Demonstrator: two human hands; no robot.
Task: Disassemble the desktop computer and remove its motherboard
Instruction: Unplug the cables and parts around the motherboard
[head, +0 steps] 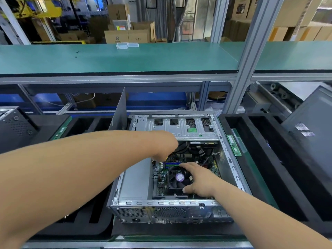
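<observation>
Motherboard (162, 178), green PCB, sits in open steel chassis (161, 203) at near centre. Right hand (195, 180) spreads straight fingers over round black CPU fan (179, 177). Left hand (166, 147) curls into far cable bundle (195, 150); can't tell what it grips. Risk: yanking cables bends connectors; sharp stamped edges could cut forearms.

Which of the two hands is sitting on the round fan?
The right hand. Its spread fingers rest on the black fan with the purple middle. The left hand is farther back in the computer case, over the cables.
</observation>
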